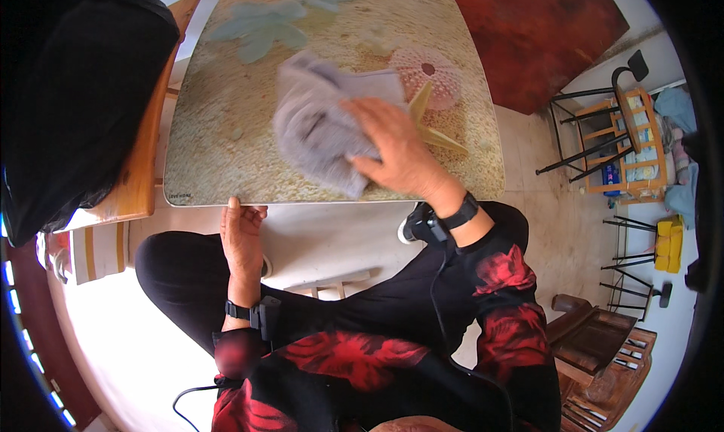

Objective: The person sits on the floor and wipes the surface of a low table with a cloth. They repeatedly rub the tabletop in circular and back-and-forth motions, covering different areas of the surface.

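A crumpled grey cloth [322,132] lies on a table top [226,166] printed with sand, a starfish and a sea urchin shell. My right hand [390,143] rests on the right part of the cloth, blurred, with its fingers spread and the thumb towards me; whether it grips the fabric is unclear. At the near edge of the table, left of the middle, my left hand [242,234] touches the rim with a fingertip, its other fingers curled below the edge. Both wrists wear black straps with small devices.
Left of the table stands a wooden piece of furniture [144,166] with a black cover or bag [79,92] over it. A dark red board or table top [537,36] is at the upper right. Farther right are a black-legged chair [594,126], a wooden rack [650,188] and brown wooden furniture [599,341].
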Tool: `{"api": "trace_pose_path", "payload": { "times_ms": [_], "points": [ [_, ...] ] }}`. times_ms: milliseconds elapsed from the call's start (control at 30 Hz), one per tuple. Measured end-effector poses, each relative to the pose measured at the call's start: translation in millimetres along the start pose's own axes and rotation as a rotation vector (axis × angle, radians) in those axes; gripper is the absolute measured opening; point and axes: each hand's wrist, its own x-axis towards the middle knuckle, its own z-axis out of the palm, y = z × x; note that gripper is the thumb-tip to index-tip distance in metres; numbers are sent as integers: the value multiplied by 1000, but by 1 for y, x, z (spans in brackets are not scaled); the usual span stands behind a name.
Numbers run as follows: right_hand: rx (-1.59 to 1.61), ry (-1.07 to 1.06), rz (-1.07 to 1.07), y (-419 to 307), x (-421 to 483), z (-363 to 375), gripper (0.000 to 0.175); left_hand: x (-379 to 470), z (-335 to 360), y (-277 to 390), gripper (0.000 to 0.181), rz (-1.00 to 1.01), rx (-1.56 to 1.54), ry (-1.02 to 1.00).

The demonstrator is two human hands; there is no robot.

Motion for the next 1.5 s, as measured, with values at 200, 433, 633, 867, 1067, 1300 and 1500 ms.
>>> {"api": "trace_pose_path", "payload": {
  "times_ms": [200, 433, 633, 867, 1067, 1300, 1500],
  "points": [
    [2, -86, 50, 0, 6, -8, 71, 0, -1, 0, 23, 2, 31, -24],
    [-255, 35, 568, 76, 4, -35, 68, 0, -3, 2, 26, -20, 32, -48],
    [-283, 85, 458, 68, -3, -29, 66, 0, -6, 1, 26, -22, 33, -54],
    [58, -41, 3, -6, -7, -20, 72, 0, -3, 0, 25, -19, 30, -33],
    [83, -119, 130, 7, -23, -51, 68, -2, 1, 1, 25, -13, 25, -40],
    [-270, 39, 557, 82, -58, -85, 67, 0, 2, -1, 27, 15, 25, -45],
    [-52, -108, 430, 56, -57, -89, 74, 0, 0, -2, 27, 6, -6, -36]
  ]
}}
